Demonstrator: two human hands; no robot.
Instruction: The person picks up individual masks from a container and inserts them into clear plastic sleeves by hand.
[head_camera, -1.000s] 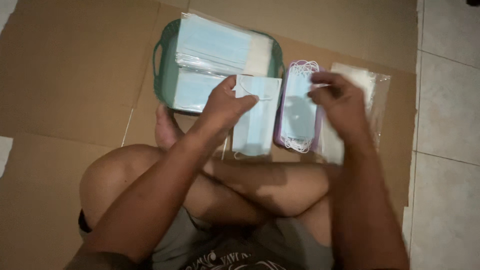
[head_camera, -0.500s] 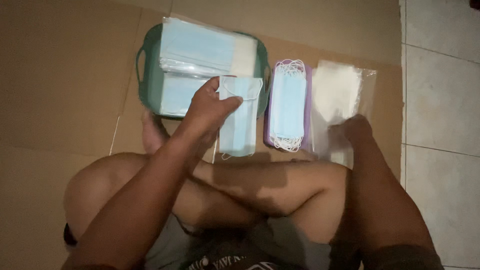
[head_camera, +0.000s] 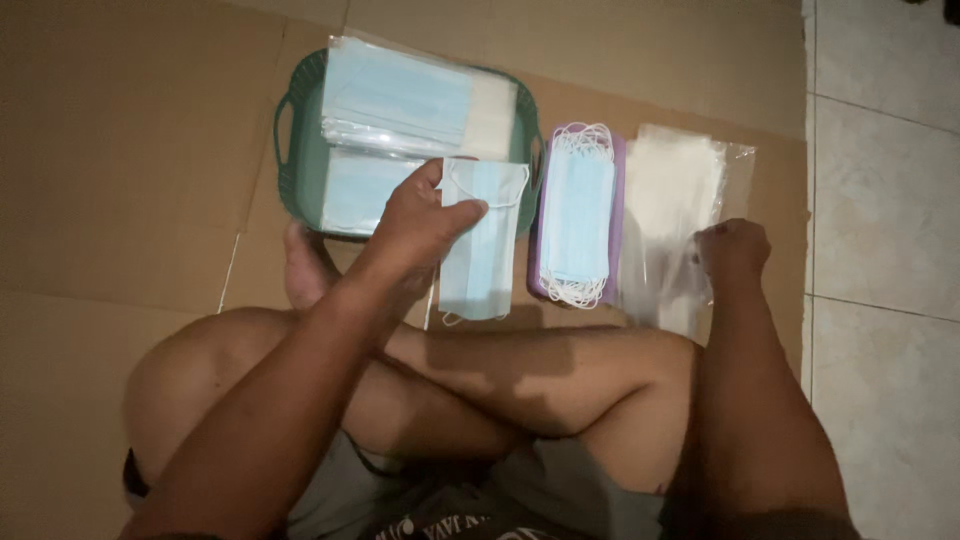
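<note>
— What have the hands got from where you're watching?

— I see the left hand (head_camera: 425, 225) pinching one pale blue face mask (head_camera: 483, 240) by its top edge, thumb over the front, fingers curled behind. The mask hangs lengthwise over the cardboard sheet (head_camera: 130, 150), just off the green tray's near right corner.

— And the right?

— The right hand (head_camera: 733, 250) is closed in a loose fist on the near edge of the clear plastic bags (head_camera: 672, 215). I'd say it has a bag gripped, though the fingertips are tucked under and I can't see them.

— Where does everything sit?

— The green tray (head_camera: 298, 165) holds sealed packs of masks (head_camera: 400, 100), toward the cardboard's far edge. Beside it on the right is a purple tray (head_camera: 618, 200) with a stack of loose masks (head_camera: 576, 215). The bags lie at the cardboard's right edge, next to the tiled floor (head_camera: 885, 200).
</note>
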